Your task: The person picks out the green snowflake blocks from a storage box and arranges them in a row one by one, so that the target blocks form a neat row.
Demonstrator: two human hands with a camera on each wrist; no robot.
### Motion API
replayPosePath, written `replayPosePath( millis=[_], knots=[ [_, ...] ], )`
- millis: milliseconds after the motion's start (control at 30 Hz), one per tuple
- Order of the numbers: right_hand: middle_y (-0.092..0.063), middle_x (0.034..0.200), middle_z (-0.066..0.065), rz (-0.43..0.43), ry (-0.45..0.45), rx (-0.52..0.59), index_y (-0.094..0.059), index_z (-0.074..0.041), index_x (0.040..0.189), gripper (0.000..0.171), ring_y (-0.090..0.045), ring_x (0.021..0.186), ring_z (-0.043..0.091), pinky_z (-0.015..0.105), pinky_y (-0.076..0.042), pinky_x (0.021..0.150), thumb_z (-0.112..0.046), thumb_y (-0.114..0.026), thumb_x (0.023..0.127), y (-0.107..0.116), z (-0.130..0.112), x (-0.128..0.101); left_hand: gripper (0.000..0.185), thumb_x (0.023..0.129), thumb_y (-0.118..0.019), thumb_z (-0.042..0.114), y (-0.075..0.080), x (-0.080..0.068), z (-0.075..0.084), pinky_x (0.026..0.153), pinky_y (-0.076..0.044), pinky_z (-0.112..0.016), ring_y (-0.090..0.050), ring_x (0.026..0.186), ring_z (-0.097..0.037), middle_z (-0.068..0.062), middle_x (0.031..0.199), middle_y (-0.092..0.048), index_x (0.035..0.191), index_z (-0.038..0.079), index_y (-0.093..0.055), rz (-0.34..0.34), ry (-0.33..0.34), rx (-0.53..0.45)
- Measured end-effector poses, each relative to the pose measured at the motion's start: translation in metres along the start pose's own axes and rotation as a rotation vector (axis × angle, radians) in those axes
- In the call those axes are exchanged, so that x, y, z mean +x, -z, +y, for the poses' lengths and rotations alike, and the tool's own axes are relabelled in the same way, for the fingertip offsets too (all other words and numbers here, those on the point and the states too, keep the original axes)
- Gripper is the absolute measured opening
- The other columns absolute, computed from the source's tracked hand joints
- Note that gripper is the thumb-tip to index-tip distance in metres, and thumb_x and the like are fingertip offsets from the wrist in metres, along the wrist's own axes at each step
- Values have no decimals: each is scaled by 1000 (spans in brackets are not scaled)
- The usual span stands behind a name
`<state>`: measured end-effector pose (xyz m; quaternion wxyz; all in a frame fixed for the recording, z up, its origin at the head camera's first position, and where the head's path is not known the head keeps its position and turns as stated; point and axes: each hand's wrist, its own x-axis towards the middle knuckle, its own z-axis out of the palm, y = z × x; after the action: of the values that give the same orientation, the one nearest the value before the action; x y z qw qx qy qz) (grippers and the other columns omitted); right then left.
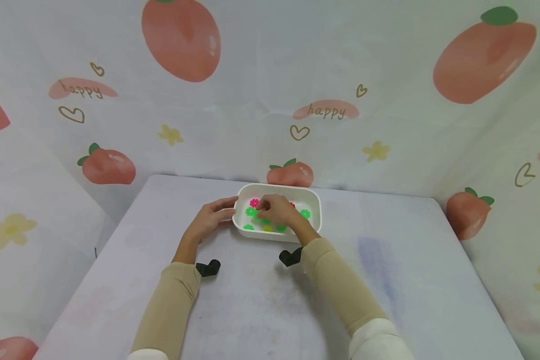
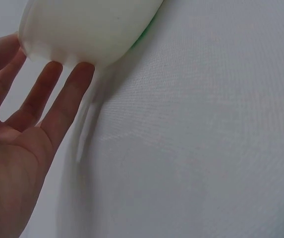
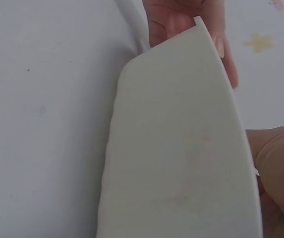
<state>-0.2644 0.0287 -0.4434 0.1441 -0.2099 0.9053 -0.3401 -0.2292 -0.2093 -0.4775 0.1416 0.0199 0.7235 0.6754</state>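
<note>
— Head view: how is the left hand (image 1: 211, 220) seen?

— It is laid against the left end of the white oval plastic tub (image 1: 314, 199), with the fingers held straight and lightly spread. In the left wrist view the fingertips (image 2: 82, 72) are shown touching the tub's outer wall (image 2: 82, 29) near its base, and nothing is gripped.

— And the right hand (image 1: 279, 212)?

— It is reached over the near rim and into the tub, with the fingers bent down among the small pieces. Whether a piece is pinched cannot be told, since the fingertips are hidden behind the hand. In the right wrist view only the tub's white wall (image 3: 181, 148) is seen filling the frame, with part of the hand (image 3: 278, 163) at the lower right edge.

— What is held in the tub?

— Small flower-shaped plastic pieces are scattered over its floor: a pink one (image 1: 254, 202) at the far left, green ones (image 1: 305, 214) at both sides, and a yellow one (image 1: 267, 228) near the front rim.

— Where is the tub placed?

— It is set on the pale lavender tabletop (image 1: 387, 280), toward the far edge, just in front of the peach-printed backdrop cloth (image 1: 270, 90).
</note>
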Motion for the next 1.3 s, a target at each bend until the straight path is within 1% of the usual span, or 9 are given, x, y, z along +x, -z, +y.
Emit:
replayPosePath(
  millis=[233, 367, 467, 567, 667, 800, 900, 1033, 1300],
  knots=[
    [-61, 84, 0, 18, -7, 48, -67, -16, 93, 12, -53, 80, 15, 22, -45, 71, -23, -73, 85, 11, -4, -5, 47, 92, -62, 11, -1, 0, 0, 98, -53, -40, -51, 127, -29, -9, 140, -50, 137, 19, -53, 3, 8, -11],
    [-62, 83, 0, 37, -3, 73, -67, -15, 94, 13, -57, 79, 17, 21, -46, 68, -24, -72, 85, 16, -4, -8, 48, 92, -63, 12, 0, 0, 0, 99, -52, -41, -50, 128, -30, -10, 141, -50, 138, 19, -52, 4, 8, -9],
    [-64, 81, 1, 51, 2, 104, -67, -15, 94, 13, -62, 78, 22, 21, -47, 66, -24, -72, 86, 21, -4, -11, 49, 92, -63, 14, 0, -1, -1, 101, -51, -43, -48, 130, -30, -10, 143, -48, 139, 19, -50, -1, 9, -11],
    [-65, 81, 2, 53, 5, 148, -67, -15, 94, 12, -66, 82, 29, 22, -47, 64, -24, -71, 86, 26, -3, -14, 51, 92, -64, 15, 0, -2, -1, 104, -48, -44, -45, 133, -30, -10, 146, -45, 140, 18, -49, -10, 12, -29],
    [-65, 83, 3, 53, 14, 183, -67, -14, 95, 13, -66, 87, 33, 23, -48, 66, -23, -70, 86, 30, -3, -17, 52, 93, -61, 12, -1, -7, 7, 106, -45, -46, -42, 136, -32, -13, 149, -41, 143, 14, -45, -25, 25, -56],
    [-64, 86, 1, 86, 41, 176, -68, -17, 95, 11, -64, 85, 25, 24, -50, 71, -25, -69, 87, 34, 1, -24, 55, 93, -60, 9, -4, -11, 14, 108, -43, -49, -39, 138, -35, -15, 151, -37, 144, 10, -42, -43, 42, -83],
    [-64, 86, -1, 116, 56, 160, -68, -18, 95, 11, -59, 83, 16, 24, -51, 74, -26, -69, 88, 37, 2, -28, 54, 93, -61, 11, -2, -7, 8, 107, -44, -47, -40, 137, -34, -13, 150, -39, 144, 13, -43, -36, 39, -80],
    [-65, 87, 0, 141, 53, 166, -69, -17, 97, 12, -61, 82, 16, 25, -53, 75, -26, -67, 89, 42, 5, -35, 51, 94, -61, 14, -1, -2, -1, 105, -47, -45, -43, 135, -31, -10, 148, -42, 143, 18, -46, -16, 32, -57],
    [-66, 91, 1, 210, 14, 206, -69, -16, 101, 15, -62, 85, 17, 27, -55, 76, -25, -65, 89, 46, 19, -49, 51, 91, -65, 18, -1, -1, -5, 100, -51, -40, -48, 131, -26, -8, 146, -45, 140, 22, -49, 5, 24, -36]
  ],
)
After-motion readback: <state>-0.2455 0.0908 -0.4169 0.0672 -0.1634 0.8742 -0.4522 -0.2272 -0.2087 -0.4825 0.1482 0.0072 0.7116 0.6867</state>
